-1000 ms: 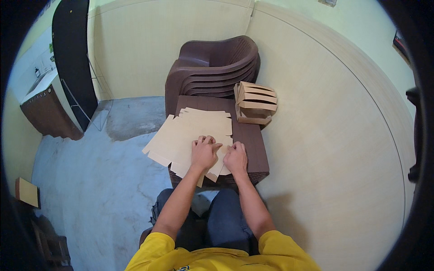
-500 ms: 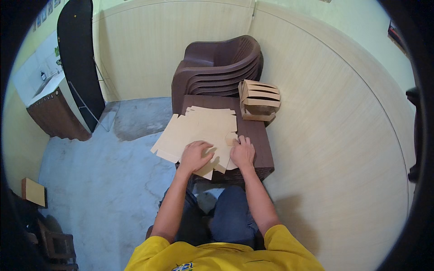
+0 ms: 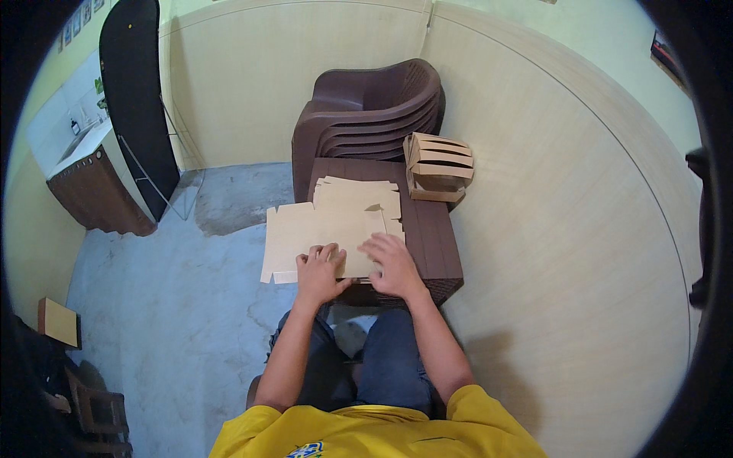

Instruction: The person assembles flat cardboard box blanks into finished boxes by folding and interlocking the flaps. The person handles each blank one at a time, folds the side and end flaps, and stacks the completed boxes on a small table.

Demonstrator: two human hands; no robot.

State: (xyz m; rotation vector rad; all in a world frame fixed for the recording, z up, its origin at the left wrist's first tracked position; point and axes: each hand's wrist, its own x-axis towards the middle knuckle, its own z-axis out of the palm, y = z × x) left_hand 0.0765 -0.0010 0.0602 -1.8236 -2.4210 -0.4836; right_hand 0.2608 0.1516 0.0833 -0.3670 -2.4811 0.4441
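Observation:
A flat die-cut cardboard sheet (image 3: 294, 233) with notched tabs lies over another flat cardboard piece (image 3: 355, 191) on the dark brown slatted table (image 3: 431, 244). The top sheet's left part hangs past the table's left side. My left hand (image 3: 319, 273) rests on its near edge, fingers bent and apart. To the right, my right hand (image 3: 393, 265) is over the sheet with fingers spread and slightly smeared by motion. A small raised flap (image 3: 372, 208) shows near the sheet's far right corner.
Folded cardboard boxes with slotted tops (image 3: 439, 168) stand at the table's far right. Behind the table is a stack of brown plastic chairs (image 3: 370, 107). A pale panelled wall (image 3: 565, 229) runs along the right. A tall black board (image 3: 131, 107) leans near a sink counter (image 3: 80, 145).
The top sheet has turned and now lies squarer to the table's near edge. My right hand has moved left off the sheet's right edge; my left hand has shifted slightly left and nearer.

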